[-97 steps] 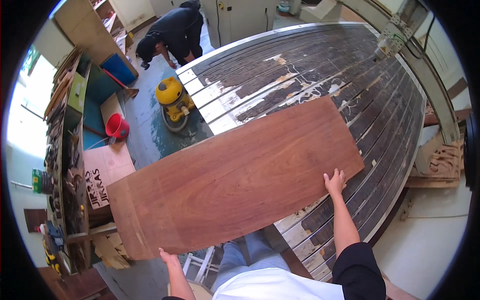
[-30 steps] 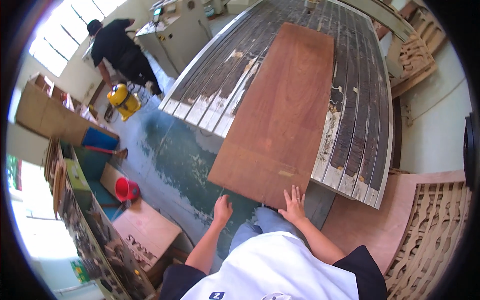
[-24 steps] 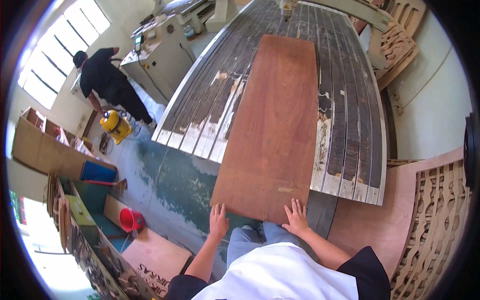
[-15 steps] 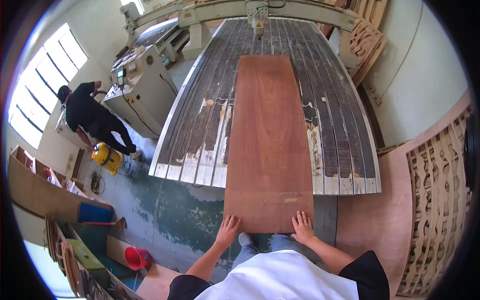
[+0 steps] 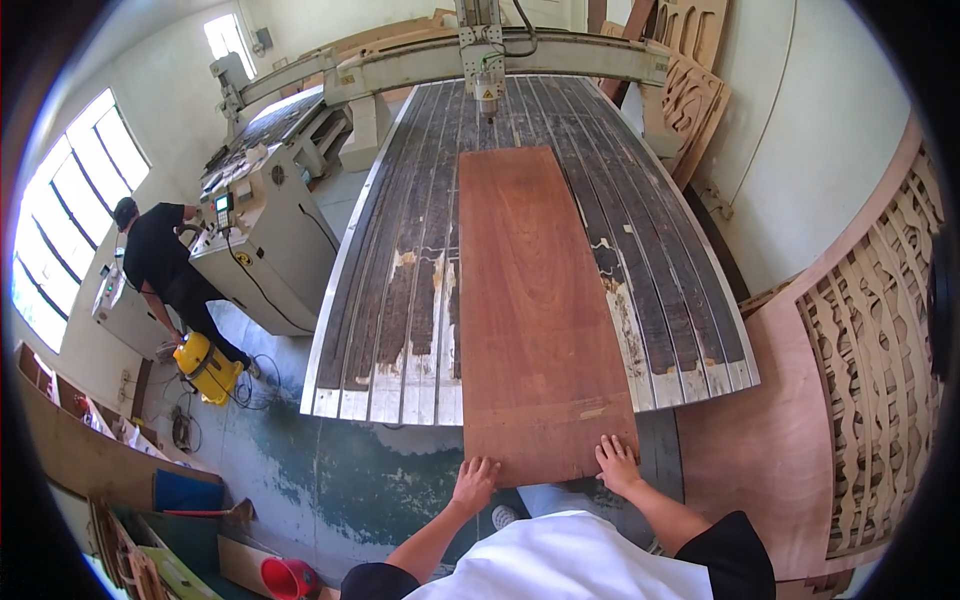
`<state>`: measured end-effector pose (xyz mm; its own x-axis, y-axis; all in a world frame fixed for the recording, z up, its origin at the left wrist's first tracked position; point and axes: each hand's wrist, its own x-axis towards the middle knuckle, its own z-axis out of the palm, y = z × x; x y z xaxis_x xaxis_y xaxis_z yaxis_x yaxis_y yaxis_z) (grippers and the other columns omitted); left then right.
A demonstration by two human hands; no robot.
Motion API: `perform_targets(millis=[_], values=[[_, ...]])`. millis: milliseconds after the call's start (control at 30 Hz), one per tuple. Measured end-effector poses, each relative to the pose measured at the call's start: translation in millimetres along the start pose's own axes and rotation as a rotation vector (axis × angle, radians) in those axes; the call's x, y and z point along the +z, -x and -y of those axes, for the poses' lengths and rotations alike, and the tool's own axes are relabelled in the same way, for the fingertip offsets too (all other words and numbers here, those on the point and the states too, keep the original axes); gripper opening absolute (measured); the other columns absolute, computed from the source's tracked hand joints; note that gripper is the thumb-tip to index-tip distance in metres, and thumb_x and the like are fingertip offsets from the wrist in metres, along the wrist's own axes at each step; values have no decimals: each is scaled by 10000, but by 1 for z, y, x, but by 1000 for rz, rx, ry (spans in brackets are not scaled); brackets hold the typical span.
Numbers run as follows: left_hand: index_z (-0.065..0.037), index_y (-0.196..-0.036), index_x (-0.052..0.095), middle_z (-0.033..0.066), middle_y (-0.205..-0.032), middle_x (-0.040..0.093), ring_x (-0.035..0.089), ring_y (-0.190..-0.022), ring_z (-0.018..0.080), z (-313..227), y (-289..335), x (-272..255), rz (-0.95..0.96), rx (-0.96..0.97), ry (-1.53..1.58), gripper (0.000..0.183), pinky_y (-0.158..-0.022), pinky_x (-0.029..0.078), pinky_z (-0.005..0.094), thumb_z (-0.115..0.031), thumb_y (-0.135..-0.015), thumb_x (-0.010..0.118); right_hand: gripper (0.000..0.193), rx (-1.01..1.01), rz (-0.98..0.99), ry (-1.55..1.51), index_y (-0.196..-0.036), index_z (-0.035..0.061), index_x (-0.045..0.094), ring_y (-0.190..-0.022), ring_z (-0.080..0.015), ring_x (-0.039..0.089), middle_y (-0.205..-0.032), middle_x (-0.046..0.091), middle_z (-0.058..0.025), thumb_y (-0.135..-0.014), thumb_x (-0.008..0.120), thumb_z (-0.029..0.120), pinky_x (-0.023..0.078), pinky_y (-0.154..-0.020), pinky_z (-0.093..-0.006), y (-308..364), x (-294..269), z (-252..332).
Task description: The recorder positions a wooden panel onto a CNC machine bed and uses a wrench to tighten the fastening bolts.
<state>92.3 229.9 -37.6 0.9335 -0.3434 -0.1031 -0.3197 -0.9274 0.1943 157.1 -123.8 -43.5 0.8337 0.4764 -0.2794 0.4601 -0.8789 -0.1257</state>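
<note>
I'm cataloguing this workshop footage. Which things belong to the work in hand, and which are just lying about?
In use:
reddish-brown board, partly over the slotted table
left hand and right hand, at its near end

Lying about:
red bucket
blue panel
lattice panel

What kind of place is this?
Probably a woodworking shop: there's a big machine over a grooved table, a long wooden board, and a wavy cut-out panel at the right.

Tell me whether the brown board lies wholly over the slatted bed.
No, the brown board extends past the near edge of the slatted bed to the left hand and right hand.
</note>
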Motion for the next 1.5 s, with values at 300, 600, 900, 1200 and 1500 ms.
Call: perform_targets(millis=[300,600,900,1200,1500], values=[[-121,-1275,505,100,-1240,471,424,-1210,275,60,-100,-18,3,-42,70,588,-991,345,452,-204,-736,724,709,-31,8,94,-1321,48,440,-1363,-372,285,-1465,309,-185,-741,741,324,247,-1053,-620,-108,-38,-34],[-133,-1280,533,109,-1253,472,428,-1215,281,127,-207,-18,-57,-56,30,524,-1014,335,525,-180,-772,650,708,-15,-55,68,-1313,63,460,-1363,-347,287,-1468,309,-159,-712,757,289,189,-1063,-646,-228,-73,-71],[-152,-1355,448,98,-1378,405,349,-1310,296,182,-269,-46,48,-133,-29,629,-1053,312,557,-233,-779,690,683,-71,-97,52,-1301,49,472,-1341,-360,328,-1442,352,-172,-727,745,300,194,-1075,-634,-312,-100,-77],[-100,-1360,434,148,-1404,388,360,-1291,343,222,-273,-48,-70,-306,-53,660,-1042,323,521,-184,-767,711,901,207,-280,-172,-1379,71,410,-1376,-402,221,-1472,262,-213,-662,780,471,184,-1065,-654,-336,-97,-51],[-33,-1339,437,215,-1212,495,455,-1124,387,238,-251,-24,-210,-468,228,747,-973,381,446,-149,-691,789,801,404,-408,-194,-1289,47,454,-1334,-415,281,-1434,264,-254,-674,775,447,238,-1003,-681,-317,-68,-53]])
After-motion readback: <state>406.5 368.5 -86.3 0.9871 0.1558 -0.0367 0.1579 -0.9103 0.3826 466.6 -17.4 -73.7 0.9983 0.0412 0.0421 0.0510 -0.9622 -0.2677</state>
